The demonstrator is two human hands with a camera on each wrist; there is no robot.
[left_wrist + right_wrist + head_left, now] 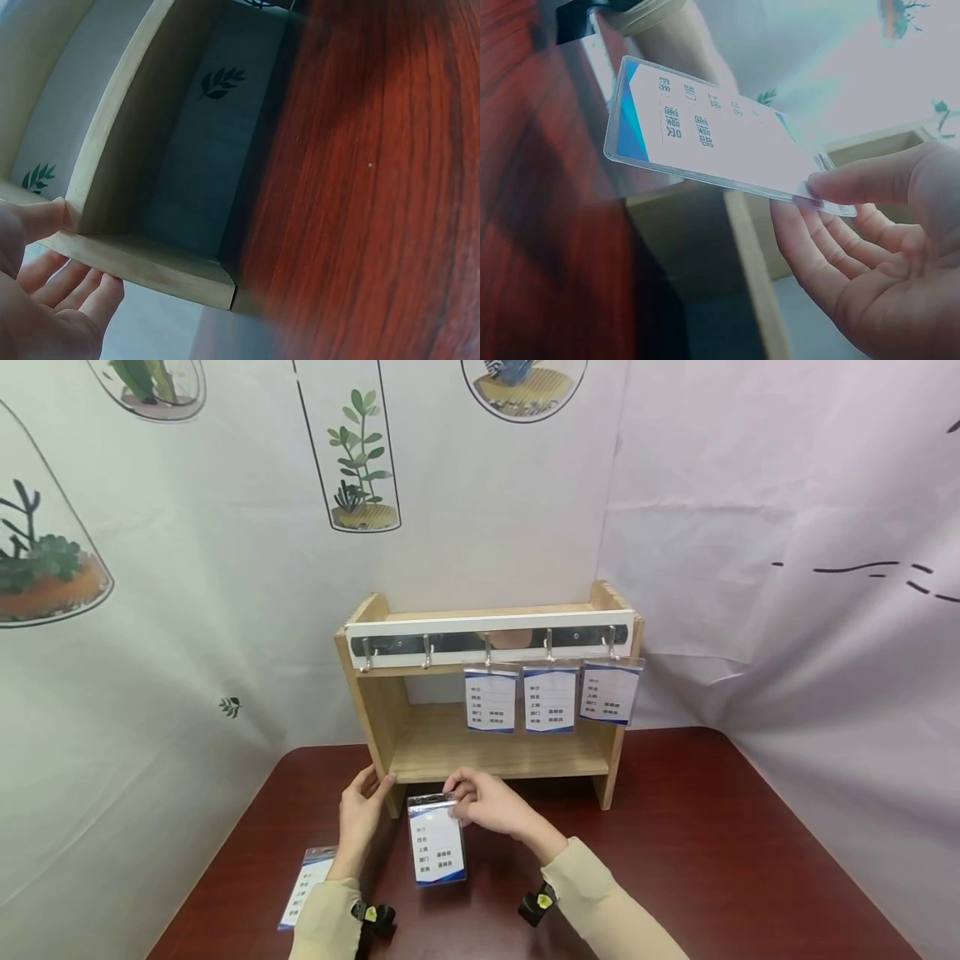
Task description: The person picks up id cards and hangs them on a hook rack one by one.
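My right hand (487, 802) pinches a clear-sleeved ID badge (437, 843) by its top corner, the thumb on the printed face. In the right wrist view the badge (697, 131) is lifted off the table, its blue-edged end pointing away from the hand (877, 247). With thumb and fingers on either side, my left hand (362, 814) grips the left side panel of a wooden shelf (495, 767); the left wrist view shows the panel (150, 270) between them. Three similar badges (491, 700) hang from the hooks at the middle and right of the shelf's rail.
Another badge (306, 889) lies on the dark red table (675, 860), beside the left forearm. The white hook rail (450, 643) runs along the shelf's upper front; its two left hooks (367, 653) carry nothing. A printed white curtain (487, 552) stands behind and at both sides.
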